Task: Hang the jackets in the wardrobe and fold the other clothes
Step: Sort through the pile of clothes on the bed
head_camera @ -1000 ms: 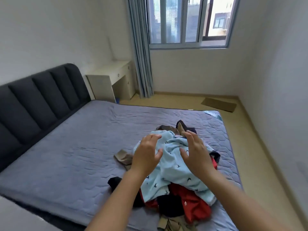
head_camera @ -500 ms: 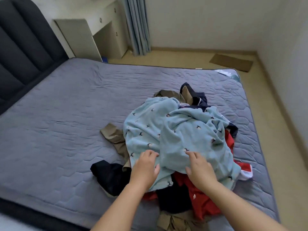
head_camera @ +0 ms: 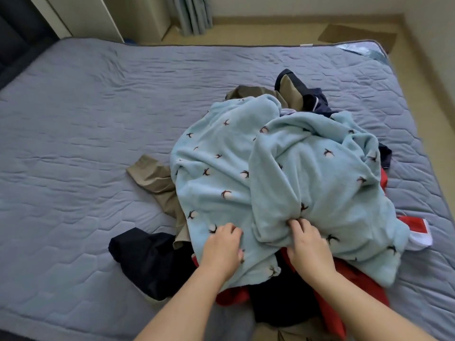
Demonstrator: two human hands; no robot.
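**A:** Where is the top piece lying?

**B:** The light blue fleece garment [head_camera: 270,168] lies crumpled over the pile of clothes [head_camera: 283,303] on the near right part of the bed [head_camera: 86,119] and covers most of it. A red garment [head_camera: 357,279], a black garment [head_camera: 147,262] and a khaki garment [head_camera: 157,178] stick out from under its edges.

**A:** And the grips?

**B:** Both are at its near edge. The right grip [head_camera: 309,244] pinches a raised fold of the fleece with its fingertips. The left grip [head_camera: 222,244] sits just beside it, fingers curled down into the cloth, thumb at the side.

**A:** How do you reckon it handles?

**B:** Soft and limp, I'd judge. It looks plush and thick, so bulky rather than heavy. It shouldn't slide through the fingers, but it has no stiffness. Lifted by one fold, it would likely hang in a bundle and drag whatever lies beneath.

**A:** So where should it be taken?

**B:** At a hem, collar or shoulder seam, at two points well apart, so that it opens out flat. From here I can't tell which edge is which, nor whether it is a jacket to hang or something to fold, because the creases hide its shape.

**A:** Any risk?

**B:** The red garment lies right under the near edge, so a deep handful could catch it too. It is best to pinch only the blue layer.
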